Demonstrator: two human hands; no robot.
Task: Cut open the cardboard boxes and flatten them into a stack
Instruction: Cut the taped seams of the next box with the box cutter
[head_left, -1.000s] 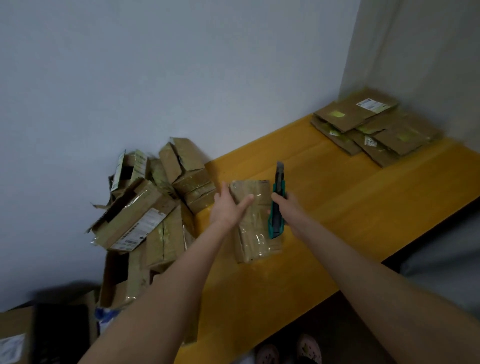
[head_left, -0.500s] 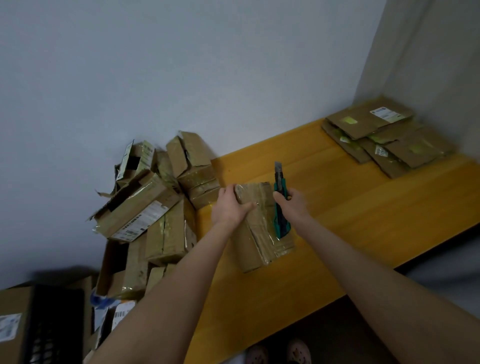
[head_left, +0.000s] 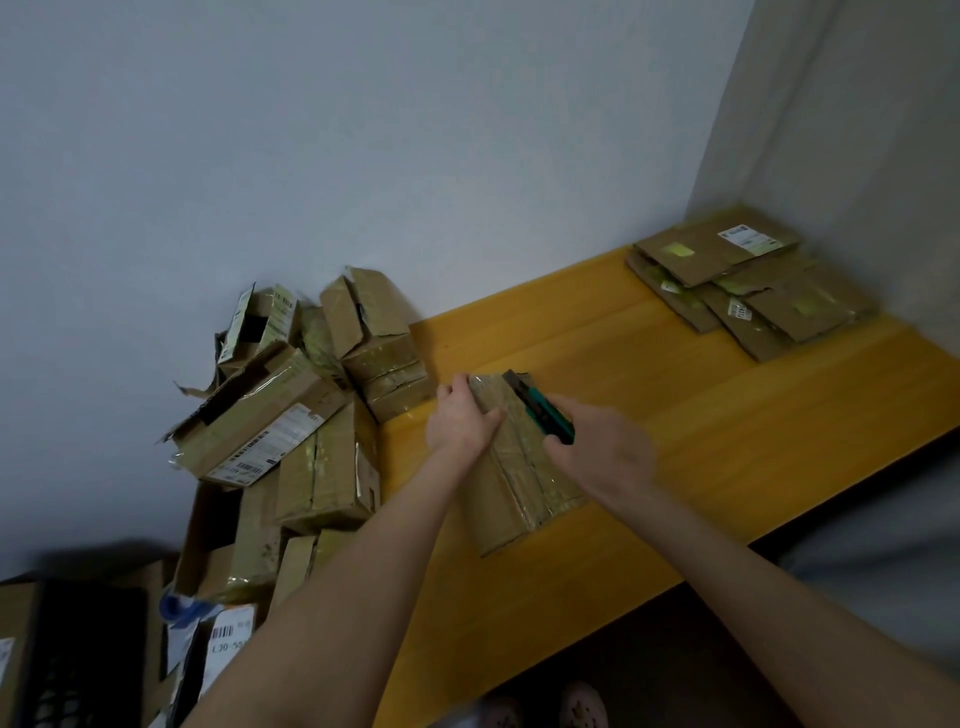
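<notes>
A small taped cardboard box (head_left: 519, 478) lies on the yellow wooden table (head_left: 675, 441), its long side running away from me. My left hand (head_left: 462, 421) grips the box's far left corner, thumb laid over the top face. My right hand (head_left: 597, 447) holds a green utility knife (head_left: 540, 408) whose blade end rests on the box's far top edge. A stack of flattened boxes (head_left: 748, 280) sits at the table's far right corner. A heap of unflattened boxes (head_left: 291, 415) is piled to the left of the table against the wall.
White walls close in the back and the right side. A dark crate (head_left: 78, 660) and more labelled boxes (head_left: 223, 639) sit on the floor at lower left. The table's front edge runs diagonally, with my slippered feet (head_left: 540, 709) below it.
The box has turned more diagonal and my left hand shifted onto its far corner. My right hand swung the knife from beside the box onto its top, tilting the blade leftward.
</notes>
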